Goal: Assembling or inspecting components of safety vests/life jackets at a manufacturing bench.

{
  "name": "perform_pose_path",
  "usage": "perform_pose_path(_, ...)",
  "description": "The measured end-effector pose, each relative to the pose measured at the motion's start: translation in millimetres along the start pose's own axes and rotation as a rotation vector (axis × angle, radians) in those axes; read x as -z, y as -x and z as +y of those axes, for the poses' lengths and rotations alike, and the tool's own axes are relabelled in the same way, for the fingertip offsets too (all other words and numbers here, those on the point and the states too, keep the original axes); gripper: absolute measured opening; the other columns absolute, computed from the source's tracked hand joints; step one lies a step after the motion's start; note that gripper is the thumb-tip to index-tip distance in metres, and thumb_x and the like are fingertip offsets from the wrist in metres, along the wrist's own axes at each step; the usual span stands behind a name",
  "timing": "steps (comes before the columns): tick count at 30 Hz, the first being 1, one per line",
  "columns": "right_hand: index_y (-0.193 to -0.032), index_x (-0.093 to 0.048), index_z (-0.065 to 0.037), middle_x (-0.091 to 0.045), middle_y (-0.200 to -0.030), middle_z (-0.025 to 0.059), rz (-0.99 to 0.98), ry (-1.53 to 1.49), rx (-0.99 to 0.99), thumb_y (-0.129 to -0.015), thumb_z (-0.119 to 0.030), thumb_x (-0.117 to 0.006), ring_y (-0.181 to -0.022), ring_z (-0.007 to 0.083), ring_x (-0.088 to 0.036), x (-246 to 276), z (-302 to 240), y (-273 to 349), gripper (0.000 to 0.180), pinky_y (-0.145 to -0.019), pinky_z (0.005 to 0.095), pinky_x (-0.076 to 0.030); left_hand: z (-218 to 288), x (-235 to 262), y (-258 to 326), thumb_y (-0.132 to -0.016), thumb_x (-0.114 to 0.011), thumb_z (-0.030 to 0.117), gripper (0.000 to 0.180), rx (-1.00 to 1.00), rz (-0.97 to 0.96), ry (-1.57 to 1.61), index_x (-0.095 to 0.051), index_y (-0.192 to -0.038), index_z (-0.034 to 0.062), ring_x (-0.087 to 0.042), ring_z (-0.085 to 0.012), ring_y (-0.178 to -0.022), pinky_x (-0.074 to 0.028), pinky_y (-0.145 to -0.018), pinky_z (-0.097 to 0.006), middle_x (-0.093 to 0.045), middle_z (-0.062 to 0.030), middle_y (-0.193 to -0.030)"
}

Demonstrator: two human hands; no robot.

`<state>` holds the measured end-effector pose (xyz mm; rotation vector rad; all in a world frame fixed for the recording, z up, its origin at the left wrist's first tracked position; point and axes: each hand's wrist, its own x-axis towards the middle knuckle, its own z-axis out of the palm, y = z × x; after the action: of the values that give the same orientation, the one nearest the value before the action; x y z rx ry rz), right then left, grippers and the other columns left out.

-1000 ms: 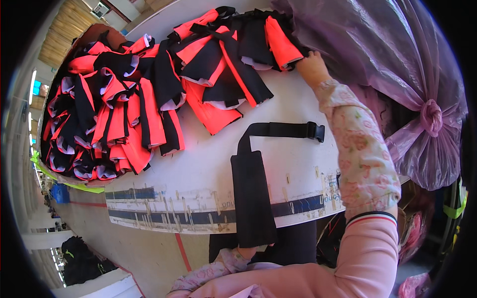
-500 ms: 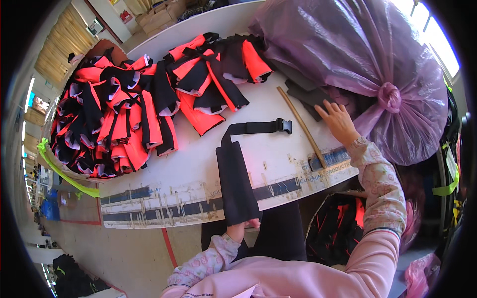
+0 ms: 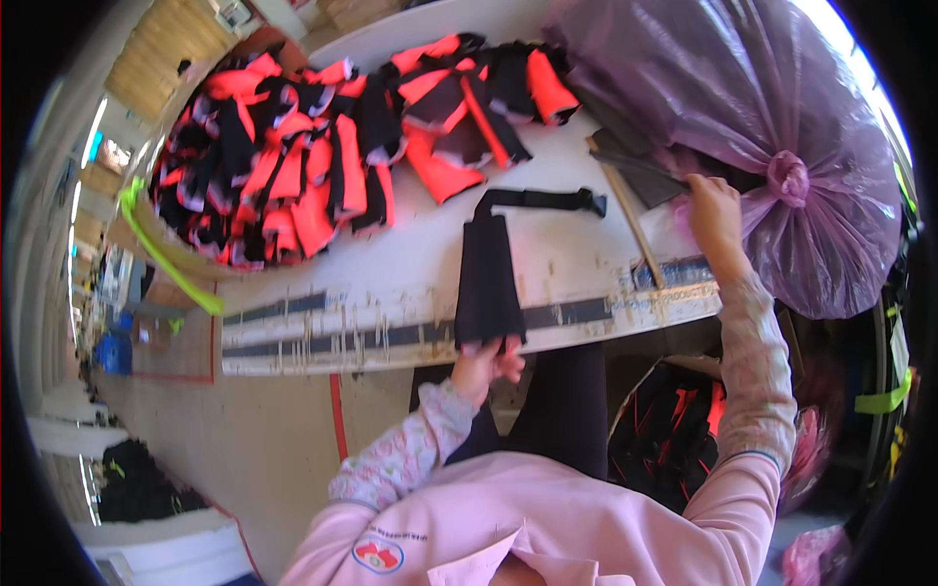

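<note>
**While a White Table (image 3: 572,249) Bears the Load, Two Hands Work Well Apart**

Though the table stretches wide beneath both sets of fingers, a huge purple plastic bag (image 3: 723,107), knotted shut, takes over its far right corner, bulging beyond the right hand's fingers. A heap of black and bright orange pieces (image 3: 313,220) lies beyond the left hand's fingers and off to their left. Below the table, nearer the wearer than the right fingers, I see more black and orange cloth (image 3: 674,420).

The left hand (image 3: 479,371) is at the near edge of a black panel (image 3: 489,283), which stretches away from its fingers; they curl, tips partly hidden, so I cannot tell whether they pinch. The right hand (image 3: 718,220) has its fingers closed together, pinching one end of a dark strip (image 3: 640,169). A wooden stick (image 3: 630,220) lies just left of those fingers. From the panel's far end, a narrow strap (image 3: 537,198) runs toward them, ending in a black buckle (image 3: 593,202).
</note>
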<state>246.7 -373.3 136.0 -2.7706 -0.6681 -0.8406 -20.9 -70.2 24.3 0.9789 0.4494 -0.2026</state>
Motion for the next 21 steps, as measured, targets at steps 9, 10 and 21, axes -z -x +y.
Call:
perform_pose_path(9, -0.094, -0.058, -0.001, -0.062, -0.094, 0.0094, -0.111, -1.272, -0.136, -0.073, -0.003, -0.066, -0.096, 0.0225, -0.057, 93.1, -164.9, 112.9, 0.023, -0.084, 0.0312, -0.044, 42.4, -31.0, 5.2, -0.094, -0.045, 0.029, 0.034, 0.047, -0.076, -0.013, -0.055, -0.114, 0.0041, -0.061, -0.0164, -0.061, -0.051, -0.06, -0.028, -0.063, -0.0099, -0.082)
perform_pose_path(10, -0.092, -0.059, -0.003, -0.063, -0.092, 0.0083, 0.001, -1.138, 0.123, -0.07, -0.01, -0.069, -0.094, 0.0254, -0.057, 88.5, -177.2, 110.6, 0.025, -0.083, 0.0338, -0.045, 40.9, -33.1, 5.9, -0.094, -0.045, 0.029, 0.034, 0.03, -0.071, -0.008, -0.055, -0.114, 0.0041, -0.061, -0.0164, -0.061, -0.051, -0.06, -0.028, -0.063, -0.0099, -0.082)
perform_pose_path(21, -0.102, -0.061, -0.01, -0.052, -0.113, 0.0109, -0.249, -0.601, 0.15, -0.066, 0.008, -0.054, -0.105, 0.0312, -0.048, 68.9, -213.9, 105.4, 0.04, -0.089, 0.0353, -0.04, -39.7, 28.8, -55.6, -0.088, -0.049, 0.017, 0.029, -0.29, -0.518, 0.076, -0.053, -0.113, 0.0013, -0.06, -0.0211, -0.096, -0.05, -0.08, -0.032, -0.059, -0.0117, -0.106)
